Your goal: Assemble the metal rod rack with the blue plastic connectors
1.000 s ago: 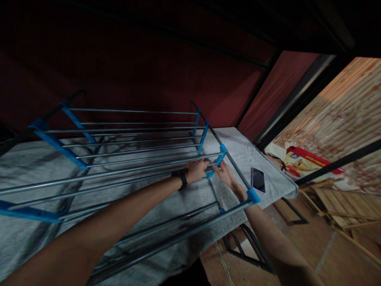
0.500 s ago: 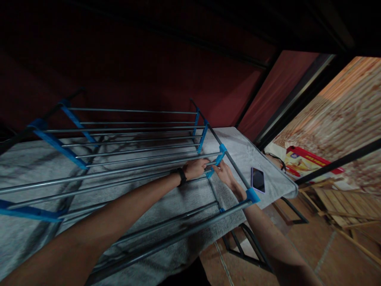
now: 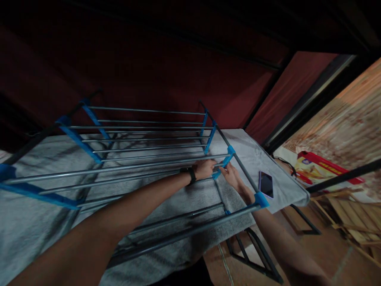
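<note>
A shoe rack of grey metal tubes (image 3: 125,166) and blue plastic brackets lies on a cloth-covered table. My left hand (image 3: 205,168), with a black band on its wrist, reaches between the tubes and is closed around a tube end beside a blue bracket (image 3: 228,157) on the rack's right side. From the other side, my right hand (image 3: 233,177) pinches the same bracket, its thumb and fingers close to the left fingertips. The forearm of that hand passes under the rack's side tube near a blue corner joint (image 3: 261,200). My fingers partly hide where tube and bracket meet.
A phone (image 3: 266,184) lies on the grey cloth (image 3: 238,139) at the right. Beyond the table's right edge are a red and yellow box (image 3: 324,169) and wooden slatted pieces (image 3: 348,214). A dark red wall (image 3: 166,91) stands behind the rack.
The view has shifted slightly, so the rack, phone and hands appear farther right. Both hands keep their places at the bracket, with hardly any change in grip.
</note>
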### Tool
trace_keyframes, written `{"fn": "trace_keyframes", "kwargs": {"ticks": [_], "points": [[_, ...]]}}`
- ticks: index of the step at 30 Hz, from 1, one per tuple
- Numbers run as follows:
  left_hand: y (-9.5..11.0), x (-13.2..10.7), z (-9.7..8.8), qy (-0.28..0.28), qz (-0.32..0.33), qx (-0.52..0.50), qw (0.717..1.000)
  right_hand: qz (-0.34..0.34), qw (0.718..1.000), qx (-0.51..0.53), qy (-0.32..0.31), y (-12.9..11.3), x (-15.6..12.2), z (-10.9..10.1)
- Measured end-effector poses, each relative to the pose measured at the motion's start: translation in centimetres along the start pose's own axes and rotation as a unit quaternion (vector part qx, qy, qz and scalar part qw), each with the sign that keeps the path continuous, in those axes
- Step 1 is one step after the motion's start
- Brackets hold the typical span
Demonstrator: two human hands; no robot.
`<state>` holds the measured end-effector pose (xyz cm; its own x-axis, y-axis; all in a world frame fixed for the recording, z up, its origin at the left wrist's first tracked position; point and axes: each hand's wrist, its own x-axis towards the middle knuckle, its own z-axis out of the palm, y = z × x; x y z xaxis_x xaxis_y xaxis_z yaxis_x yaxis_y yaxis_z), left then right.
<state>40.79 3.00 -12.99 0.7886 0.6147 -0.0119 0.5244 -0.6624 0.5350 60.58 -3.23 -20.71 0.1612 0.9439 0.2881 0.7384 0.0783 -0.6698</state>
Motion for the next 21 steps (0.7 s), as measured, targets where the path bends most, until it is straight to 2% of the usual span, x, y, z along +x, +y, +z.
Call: {"fn": "trace_keyframes", "kwargs": {"ticks": [6,9,12,15,17,19,21], "points": [[0.9,-0.4,-0.3,-0.017,0.001,0.047,0.999,-0.008,0.999,-0.03,0.021,2.5,0.4,0.5],[0.6,-0.4,-0.1,-0.013,0.042,0.09,0.995,-0.029,0.999,-0.019,0.019,3.4,0.7,0.6],[0.5,-1.4,0.4,0.016,0.092,0.143,0.985,-0.046,0.999,0.0,0.017,3.9,0.8,0.4],[0.8,-4.4,0.3,0.03,0.109,0.181,0.977,-0.033,0.999,0.01,0.03,4.0,1.0,0.4],[1.5,-7.5,-0.7,0.018,0.116,0.196,0.974,-0.012,0.999,0.017,0.04,3.5,1.1,0.4],[2.7,-11.3,-3.1,-0.021,0.109,0.184,0.977,0.008,0.999,0.017,0.045,2.7,1.2,0.4],[4.0,-15.7,-7.0,-0.074,0.075,0.133,0.985,0.01,0.998,0.016,0.058,1.5,1.0,-0.1]]}}
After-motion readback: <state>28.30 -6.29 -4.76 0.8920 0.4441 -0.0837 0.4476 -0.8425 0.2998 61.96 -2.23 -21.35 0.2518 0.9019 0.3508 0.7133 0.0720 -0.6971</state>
